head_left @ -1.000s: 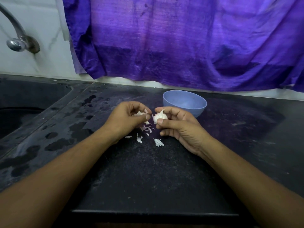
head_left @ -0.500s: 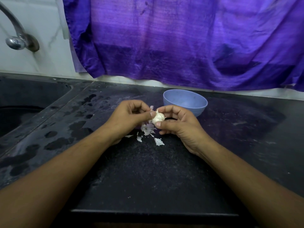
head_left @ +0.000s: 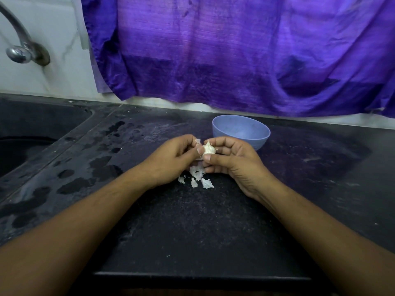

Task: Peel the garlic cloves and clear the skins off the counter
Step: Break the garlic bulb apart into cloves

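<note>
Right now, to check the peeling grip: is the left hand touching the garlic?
Touching. The head view shows the left hand with its thumb tip pressed against the garlic, which the right hand pinches.

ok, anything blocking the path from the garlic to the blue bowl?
Nothing visible. The left hand and right hand pinch the garlic just in front of the blue bowl; only the right hand's fingers lie between.
</note>
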### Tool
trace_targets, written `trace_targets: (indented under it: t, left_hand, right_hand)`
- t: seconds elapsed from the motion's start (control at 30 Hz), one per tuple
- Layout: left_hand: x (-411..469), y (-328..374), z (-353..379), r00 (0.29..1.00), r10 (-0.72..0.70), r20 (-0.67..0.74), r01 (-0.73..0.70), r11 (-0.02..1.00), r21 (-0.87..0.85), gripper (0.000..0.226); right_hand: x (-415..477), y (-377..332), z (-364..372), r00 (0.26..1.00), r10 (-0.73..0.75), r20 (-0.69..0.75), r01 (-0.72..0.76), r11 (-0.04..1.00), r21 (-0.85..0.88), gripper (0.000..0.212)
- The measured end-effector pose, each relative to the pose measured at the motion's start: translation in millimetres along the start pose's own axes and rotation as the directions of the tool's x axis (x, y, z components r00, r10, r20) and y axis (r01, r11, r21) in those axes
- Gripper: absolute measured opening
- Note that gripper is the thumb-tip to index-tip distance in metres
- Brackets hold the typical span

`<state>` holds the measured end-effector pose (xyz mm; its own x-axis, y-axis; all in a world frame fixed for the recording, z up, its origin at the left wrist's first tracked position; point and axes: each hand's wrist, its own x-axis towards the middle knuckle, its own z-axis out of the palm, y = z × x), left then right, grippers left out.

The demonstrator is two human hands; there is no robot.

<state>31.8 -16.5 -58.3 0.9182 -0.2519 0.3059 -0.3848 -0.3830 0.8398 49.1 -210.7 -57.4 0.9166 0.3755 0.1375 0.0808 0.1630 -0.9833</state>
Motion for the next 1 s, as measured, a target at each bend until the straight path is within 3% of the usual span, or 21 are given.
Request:
trace_targets:
  t: [0.3, 0.5, 0.6, 0.8, 1.0]
  left_hand:
    - [7, -9, -3, 0.979, 0.042, -0.198, 0.018, 0.956, 0.292, 0.009]
    - [4, -5, -3, 0.983, -0.045, -0.176, 0.044, 0.999, -0.01, 0.008]
    - [1, 1, 1, 0.983, -0.009, -0.183, 0.015, 0.999, 0.036, 0.023]
    - [2, 4, 0, 0.975, -0.113, -0.191, 0.086, 0.986, -0.142, 0.009]
    - [2, 2, -1, 0.974, -0.147, -0.17, 0.133, 0.987, -0.093, 0.004]
  right_hand:
    - [0, -3, 0, 1.0, 0.016, 0.007, -0.017, 0.999, 0.047, 0.036]
    - [-1, -2, 3, 0.999, -0.018, -0.032, 0.015, 0.995, -0.094, 0.041]
    - [-2, 0, 3, 0.997, -0.066, -0.034, 0.061, 0.988, -0.139, 0.038]
    - [-2, 2, 4, 0.997, -0.072, -0.028, 0.066, 0.982, -0.176, 0.034]
    - [-2, 2, 6, 0.994, -0.093, -0.061, 0.072, 0.957, -0.283, 0.029]
